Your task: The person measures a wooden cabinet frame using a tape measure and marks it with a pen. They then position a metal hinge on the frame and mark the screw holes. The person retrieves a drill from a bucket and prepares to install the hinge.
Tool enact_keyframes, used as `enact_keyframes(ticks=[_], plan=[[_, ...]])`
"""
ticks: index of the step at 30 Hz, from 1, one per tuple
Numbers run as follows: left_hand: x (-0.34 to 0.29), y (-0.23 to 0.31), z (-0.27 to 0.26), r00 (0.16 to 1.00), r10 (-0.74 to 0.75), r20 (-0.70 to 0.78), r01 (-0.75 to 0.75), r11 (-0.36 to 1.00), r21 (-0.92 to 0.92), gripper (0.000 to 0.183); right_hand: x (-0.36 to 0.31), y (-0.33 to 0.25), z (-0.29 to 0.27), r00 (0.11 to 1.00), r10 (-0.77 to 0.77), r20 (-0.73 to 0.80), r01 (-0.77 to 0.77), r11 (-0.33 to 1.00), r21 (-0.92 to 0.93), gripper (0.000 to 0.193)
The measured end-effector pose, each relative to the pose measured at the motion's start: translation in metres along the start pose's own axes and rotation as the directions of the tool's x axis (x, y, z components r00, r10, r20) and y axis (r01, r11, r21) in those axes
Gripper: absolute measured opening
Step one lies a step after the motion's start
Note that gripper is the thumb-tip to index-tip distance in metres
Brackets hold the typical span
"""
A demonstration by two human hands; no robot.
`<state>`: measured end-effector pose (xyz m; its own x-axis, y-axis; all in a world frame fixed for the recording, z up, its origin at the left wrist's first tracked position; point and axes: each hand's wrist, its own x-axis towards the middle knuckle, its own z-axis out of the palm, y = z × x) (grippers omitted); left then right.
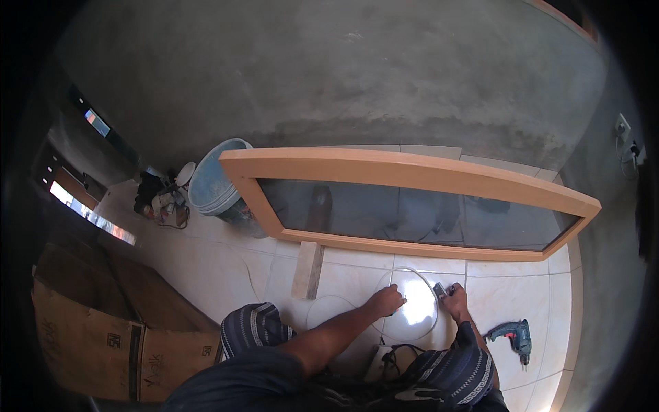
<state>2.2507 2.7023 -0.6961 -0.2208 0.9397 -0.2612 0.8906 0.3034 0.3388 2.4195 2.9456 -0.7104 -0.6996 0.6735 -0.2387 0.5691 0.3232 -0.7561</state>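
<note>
Over the tiled floor, my left hand (388,301) is closed in a pinch at the side of a looped white cable (436,310), which appears to run into its fingers. A tiny light tip pokes out of that pinch, too small to name. My right hand (456,302) grips a small grey metal tool (440,291) whose kind I cannot make out, at the loop's right side. Just beyond both hands, a glazed wooden frame (412,170) stands on its long edge. A wood block (307,270) lies at its near left part.
A teal drill (512,338) lies on the floor at right. Behind the frame's left end stands a bucket (218,180). Cardboard boxes (89,343) fill the near left. A grey wall (329,75) rises behind; a socket with plugs (622,128) is at right.
</note>
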Motion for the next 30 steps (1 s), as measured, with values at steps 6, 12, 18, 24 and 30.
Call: enact_keyframes(ticks=[6, 12, 18, 24, 30], plan=[[-0.013, 0.057, -0.071, 0.926, -0.376, -0.028, 0.352, 0.889, -0.293, 0.102, -0.06, -0.072, -0.055, 0.942, 0.237, 0.237, -0.335, 0.708, 0.622, 0.025], [-0.009, 0.101, -0.147, 0.996, -0.085, -0.036, -0.042, -0.071, -0.997, 0.046, -0.069, -0.162, -0.11, 0.894, -0.089, 0.44, -0.319, 0.565, 0.761, 0.021], [-0.022, 0.111, -0.226, 0.879, -0.318, -0.356, -0.45, -0.305, -0.839, 0.031, -0.065, -0.273, -0.16, 0.851, -0.394, 0.348, 0.106, 0.777, 0.621, 0.024], [-0.064, 0.099, -0.322, 0.686, -0.331, -0.648, -0.719, -0.171, -0.673, 0.032, -0.08, -0.389, -0.181, 0.701, -0.683, 0.206, 0.553, 0.702, 0.448, 0.022], [-0.118, 0.078, -0.376, 0.561, -0.331, -0.758, -0.795, 0.038, -0.605, 0.03, -0.094, -0.462, -0.178, 0.586, -0.772, 0.248, 0.67, 0.633, 0.388, 0.018]])
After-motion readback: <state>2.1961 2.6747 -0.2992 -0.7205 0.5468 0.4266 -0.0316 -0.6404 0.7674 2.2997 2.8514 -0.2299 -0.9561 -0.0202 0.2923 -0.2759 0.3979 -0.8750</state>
